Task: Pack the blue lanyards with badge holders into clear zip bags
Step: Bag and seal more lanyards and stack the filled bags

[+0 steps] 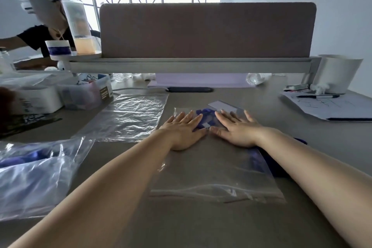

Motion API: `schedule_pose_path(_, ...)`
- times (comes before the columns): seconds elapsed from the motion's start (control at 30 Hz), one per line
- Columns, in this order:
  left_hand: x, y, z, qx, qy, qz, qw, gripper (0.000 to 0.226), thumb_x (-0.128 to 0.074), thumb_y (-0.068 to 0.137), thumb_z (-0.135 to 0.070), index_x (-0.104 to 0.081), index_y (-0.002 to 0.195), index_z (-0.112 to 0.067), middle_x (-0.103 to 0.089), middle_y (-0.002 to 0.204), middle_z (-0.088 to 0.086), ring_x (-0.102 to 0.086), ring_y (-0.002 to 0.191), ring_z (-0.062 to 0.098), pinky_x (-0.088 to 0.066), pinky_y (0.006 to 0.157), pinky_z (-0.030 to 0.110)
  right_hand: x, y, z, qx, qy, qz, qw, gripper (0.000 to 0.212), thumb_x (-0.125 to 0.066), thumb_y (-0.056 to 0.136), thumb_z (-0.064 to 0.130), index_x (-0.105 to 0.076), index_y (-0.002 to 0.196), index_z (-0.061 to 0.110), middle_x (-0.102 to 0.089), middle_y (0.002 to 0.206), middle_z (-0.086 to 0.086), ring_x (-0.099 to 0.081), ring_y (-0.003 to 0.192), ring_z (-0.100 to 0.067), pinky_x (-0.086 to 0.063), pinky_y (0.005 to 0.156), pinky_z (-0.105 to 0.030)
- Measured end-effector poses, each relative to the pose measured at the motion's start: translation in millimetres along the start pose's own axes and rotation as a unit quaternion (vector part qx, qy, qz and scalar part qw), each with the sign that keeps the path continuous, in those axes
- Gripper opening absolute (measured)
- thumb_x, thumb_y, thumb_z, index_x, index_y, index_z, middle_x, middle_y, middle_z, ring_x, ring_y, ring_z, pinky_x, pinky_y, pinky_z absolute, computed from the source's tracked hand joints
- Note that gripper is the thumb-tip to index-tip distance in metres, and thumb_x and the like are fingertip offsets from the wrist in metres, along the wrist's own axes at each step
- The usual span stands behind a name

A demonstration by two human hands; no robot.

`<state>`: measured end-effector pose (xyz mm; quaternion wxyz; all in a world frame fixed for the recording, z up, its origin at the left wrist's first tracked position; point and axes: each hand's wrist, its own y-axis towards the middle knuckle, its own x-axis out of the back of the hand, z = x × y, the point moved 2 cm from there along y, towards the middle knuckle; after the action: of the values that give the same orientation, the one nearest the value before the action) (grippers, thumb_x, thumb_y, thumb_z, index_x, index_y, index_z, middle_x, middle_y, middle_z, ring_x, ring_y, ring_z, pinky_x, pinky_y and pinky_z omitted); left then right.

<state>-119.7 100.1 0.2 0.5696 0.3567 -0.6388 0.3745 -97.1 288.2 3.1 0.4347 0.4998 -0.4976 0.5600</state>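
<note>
1. Grey-brown desk (181, 227) fills the view, with a brown partition panel (207, 30) standing along its far edge.
2. A clear zip bag (217, 169) lies flat at the desk's middle, zip strip toward the person.
3. Left hand (184, 129) and right hand (236, 129) press flat on the bag's far end, fingers straight, gripping nothing.
4. A blue lanyard (205, 116) sits bunched under the plastic between the hands, its badge holder (223, 105) just beyond the right fingertips.

zip bag (217, 169) centre on table (322, 143) | lanyard (205, 119) inside | spare bags (128, 119) left | papers (330, 106) right
</note>
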Motion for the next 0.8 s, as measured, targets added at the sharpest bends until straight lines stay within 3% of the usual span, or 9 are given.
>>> schedule_pose_path(0.23, 1, 4, 0, 0.011, 0.002, 0.020, 1.000, 0.069, -0.015, 0.090, -0.068, 0.004, 0.149, -0.036, 0.008, 0.159, -0.010, 0.008, 0.146, 0.015, 0.002, 0.119, 0.035, 3, -2, 1, 0.002, 0.020, 0.010, 1.000, 0.099, 0.002, 0.063, 0.087, 0.008, 0.148, 0.038, 0.007, 0.159, 0.011, 0.009, 0.146, -0.010, 0.015, 0.116, -0.044)
schedule_pose_path(0.5, 2, 1, 1, 0.006, -0.040, -0.017, 0.999, 0.061, -0.014, 0.096, -0.058, 0.008, 0.148, -0.036, 0.010, 0.159, -0.008, 0.011, 0.145, 0.012, 0.004, 0.119, 0.032, 8, 3, -1, -0.004, 0.049, 0.022, 0.999, 0.063, -0.006, 0.090, 0.066, 0.010, 0.146, 0.040, 0.012, 0.157, 0.015, 0.011, 0.145, -0.009, 0.018, 0.114, -0.045)
schedule_pose_path(0.57, 9, -3, 4, -0.001, -0.083, -0.103, 0.991, 0.059, -0.022, 0.098, -0.051, -0.001, 0.150, -0.031, -0.003, 0.160, -0.006, 0.001, 0.147, 0.014, -0.002, 0.118, 0.031, 17, -4, -3, 0.006, 0.077, 0.002, 0.997, 0.058, -0.008, 0.095, 0.059, 0.011, 0.146, 0.040, 0.014, 0.156, 0.015, 0.013, 0.144, -0.007, 0.020, 0.114, -0.043)
schedule_pose_path(0.67, 27, -17, 0, -0.004, -0.117, -0.244, 0.963, 0.051, -0.038, 0.097, -0.044, -0.035, 0.143, -0.021, -0.041, 0.146, 0.005, -0.035, 0.135, 0.025, -0.030, 0.108, 0.033, 31, -23, -1, 0.029, 0.095, -0.030, 0.995, 0.057, -0.010, 0.097, 0.055, 0.010, 0.147, 0.036, 0.013, 0.155, 0.016, 0.015, 0.143, -0.005, 0.020, 0.114, -0.041)
schedule_pose_path(0.73, 31, -32, -5, -0.010, -0.129, -0.257, 0.958, 0.042, -0.046, 0.095, -0.041, -0.050, 0.131, -0.021, -0.053, 0.133, 0.006, -0.048, 0.122, 0.027, -0.039, 0.097, 0.034, 34, -39, 6, 0.041, 0.098, -0.039, 0.994, 0.056, -0.012, 0.098, 0.051, 0.005, 0.149, 0.034, 0.010, 0.156, 0.015, 0.013, 0.143, -0.005, 0.018, 0.114, -0.039)
schedule_pose_path(0.8, 26, -45, -7, -0.027, -0.141, -0.221, 0.965, 0.037, -0.048, 0.094, -0.039, -0.055, 0.127, -0.024, -0.057, 0.130, 0.004, -0.053, 0.116, 0.026, -0.044, 0.092, 0.034, 30, -52, 16, 0.052, 0.088, -0.036, 0.994, 0.055, -0.013, 0.099, 0.048, 0.000, 0.150, 0.032, 0.007, 0.157, 0.014, 0.012, 0.144, -0.006, 0.018, 0.113, -0.038)
